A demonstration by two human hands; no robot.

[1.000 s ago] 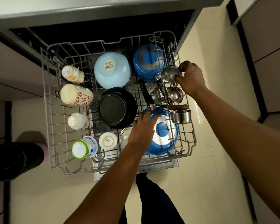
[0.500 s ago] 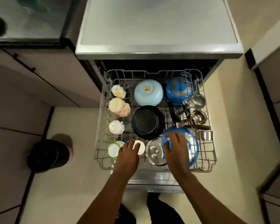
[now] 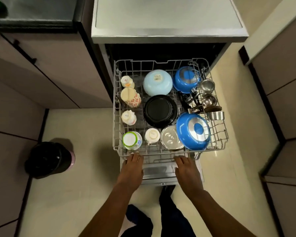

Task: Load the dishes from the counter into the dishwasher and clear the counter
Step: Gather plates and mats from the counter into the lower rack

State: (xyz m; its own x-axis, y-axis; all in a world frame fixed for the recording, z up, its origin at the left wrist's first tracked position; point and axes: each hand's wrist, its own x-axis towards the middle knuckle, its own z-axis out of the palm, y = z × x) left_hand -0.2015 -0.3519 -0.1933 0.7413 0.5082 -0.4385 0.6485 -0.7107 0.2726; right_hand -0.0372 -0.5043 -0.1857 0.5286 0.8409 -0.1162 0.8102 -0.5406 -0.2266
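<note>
Head view: looking down, we see the wire dishwasher rack (image 3: 117, 103) pulled out of the open dishwasher (image 3: 169, 34), full of upturned dishes. Down its left column lie four cups: a small white cup (image 3: 127, 81), a cream mug with red flowers (image 3: 130, 97), another white cup (image 3: 128, 117) and a green-rimmed cup (image 3: 132, 140). In the middle sit a pale blue bowl (image 3: 157, 82), a black pan (image 3: 160, 111), a small white cup (image 3: 152, 135) and a steel lid (image 3: 171, 140). To the right are a blue pot (image 3: 186, 79) at the back, a blue pan (image 3: 193, 131) at the front overlapping the lid, and steel ladles and a steel cup (image 3: 215, 115) along the right edge. On the floor at far left stands a black bin (image 3: 49, 159). Our left hand (image 3: 132, 166) and right hand (image 3: 186, 167) lie flat with fingers extended, fingertips touching the rack's front rail, gripping nothing. Half a second ago the left hand was over the small white cup and the right on the blue pan; both have since drawn back to the front edge, and the dishes have not changed places.
</note>
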